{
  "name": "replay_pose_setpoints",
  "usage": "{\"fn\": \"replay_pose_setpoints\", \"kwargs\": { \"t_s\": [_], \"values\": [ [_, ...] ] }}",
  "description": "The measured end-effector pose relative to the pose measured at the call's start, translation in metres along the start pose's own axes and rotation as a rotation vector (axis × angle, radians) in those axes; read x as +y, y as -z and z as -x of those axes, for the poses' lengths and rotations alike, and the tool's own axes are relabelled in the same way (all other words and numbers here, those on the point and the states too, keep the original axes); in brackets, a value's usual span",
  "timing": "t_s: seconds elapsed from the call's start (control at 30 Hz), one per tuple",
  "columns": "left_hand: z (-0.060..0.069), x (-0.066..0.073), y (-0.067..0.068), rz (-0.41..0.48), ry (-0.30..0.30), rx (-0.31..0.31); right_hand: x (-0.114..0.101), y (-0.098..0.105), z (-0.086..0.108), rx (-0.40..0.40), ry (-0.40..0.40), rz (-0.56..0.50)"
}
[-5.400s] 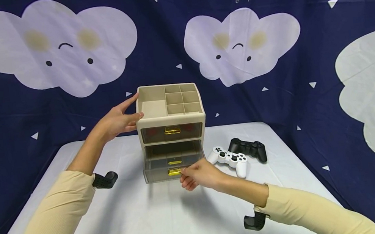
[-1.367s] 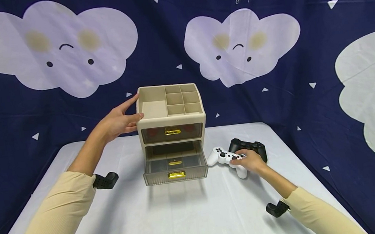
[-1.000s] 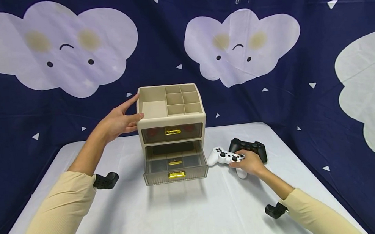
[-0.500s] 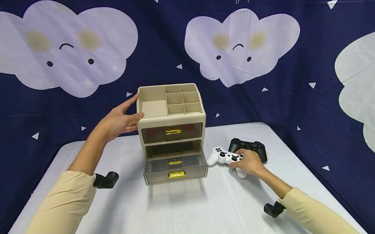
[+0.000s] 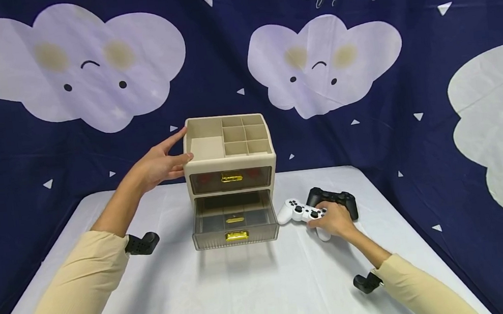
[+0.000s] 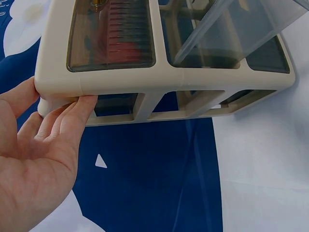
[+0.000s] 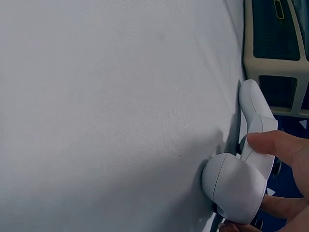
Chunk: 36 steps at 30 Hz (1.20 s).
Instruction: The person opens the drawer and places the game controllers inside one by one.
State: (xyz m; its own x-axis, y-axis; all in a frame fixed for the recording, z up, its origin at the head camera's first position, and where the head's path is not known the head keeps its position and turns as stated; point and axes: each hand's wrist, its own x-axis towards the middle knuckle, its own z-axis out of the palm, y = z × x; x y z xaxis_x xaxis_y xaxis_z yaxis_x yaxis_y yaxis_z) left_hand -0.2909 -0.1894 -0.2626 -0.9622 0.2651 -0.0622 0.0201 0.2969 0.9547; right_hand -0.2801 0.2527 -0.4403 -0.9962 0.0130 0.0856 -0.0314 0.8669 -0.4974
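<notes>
A cream organizer (image 5: 230,162) stands on the table, its clear drawer (image 5: 237,236) pulled out below a closed dark one. My left hand (image 5: 156,166) grips the organizer's upper left edge, thumb on the rim; the left wrist view shows the fingers (image 6: 77,116) against its side. To the right lies a white game controller (image 5: 295,210), and my right hand (image 5: 335,220) holds its right part, covering one grip. In the right wrist view the thumb presses on the white controller (image 7: 236,186). Directly behind it is a black controller (image 5: 347,201), partly hidden by the right hand.
The white-covered table (image 5: 248,300) reaches back to a dark blue cloth (image 5: 216,38) printed with pale clouds. Small divided compartments (image 5: 245,133) form part of the organizer's top. Black wrist devices (image 5: 143,243) hang from both sleeves.
Since the oldest view, my right hand has left the drawer handle, moved right and taken hold of the white controller. The drawer stands slightly further out. My left hand has stayed in place.
</notes>
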Motion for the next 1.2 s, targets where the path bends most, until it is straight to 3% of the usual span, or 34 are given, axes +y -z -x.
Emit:
{"fn": "replay_pose_setpoints", "kwargs": {
  "t_s": [0.87,1.2],
  "values": [
    [0.000,-0.001,-0.001,-0.012,-0.004,0.015,0.002,0.001,0.003,0.042,-0.041,-0.048],
    [-0.002,-0.002,-0.001,0.007,0.007,0.013,-0.007,0.020,0.003,0.057,0.000,-0.039]
  ]
}}
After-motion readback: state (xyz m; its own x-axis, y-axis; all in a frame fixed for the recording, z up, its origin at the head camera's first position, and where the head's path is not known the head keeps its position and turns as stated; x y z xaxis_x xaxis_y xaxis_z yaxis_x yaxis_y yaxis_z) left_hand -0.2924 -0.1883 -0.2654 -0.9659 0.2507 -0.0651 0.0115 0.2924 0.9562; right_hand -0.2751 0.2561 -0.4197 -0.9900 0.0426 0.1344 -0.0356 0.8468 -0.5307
